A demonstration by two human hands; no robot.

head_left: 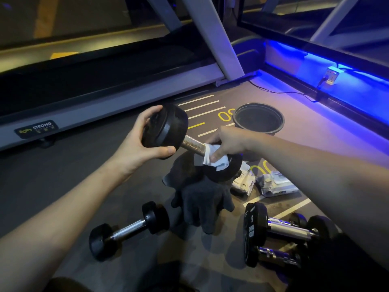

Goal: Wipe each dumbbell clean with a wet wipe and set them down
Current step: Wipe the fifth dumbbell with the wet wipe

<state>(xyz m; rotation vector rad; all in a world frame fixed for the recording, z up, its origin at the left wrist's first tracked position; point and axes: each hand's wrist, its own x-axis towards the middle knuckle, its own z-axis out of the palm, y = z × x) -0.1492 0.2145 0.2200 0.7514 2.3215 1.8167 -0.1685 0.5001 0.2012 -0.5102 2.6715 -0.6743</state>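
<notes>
**While the wipe is on the handle: dumbbell one, mid-clean**

While you hold the raised dumbbell tilted above the grey gloves, the wiping step is in hand. Your left hand cups the upper head, fingers and thumb curled round its rim. Your right hand pinches the wet wipe against the lower end of the handle, where the bar meets the lower head.

Judgement: handle partly done; neither head looks covered yet. Next move likely calls for sliding the wipe up the bar, then round each head, rotating the weight with your left hand. Keep that grip firm, since the load hangs off one end.

Materials: heads are matte black, rubbery, round-edged discs; the bar is bright knurled metal. The wipe is thin, white, crumpled, limp.

Relative to the gloves: a smaller dumbbell lies nearer you and to the left; two chrome-handled dumbbells lie nearer you to the right; wipe packets sit just right; a dark round bin stands beyond.
</notes>
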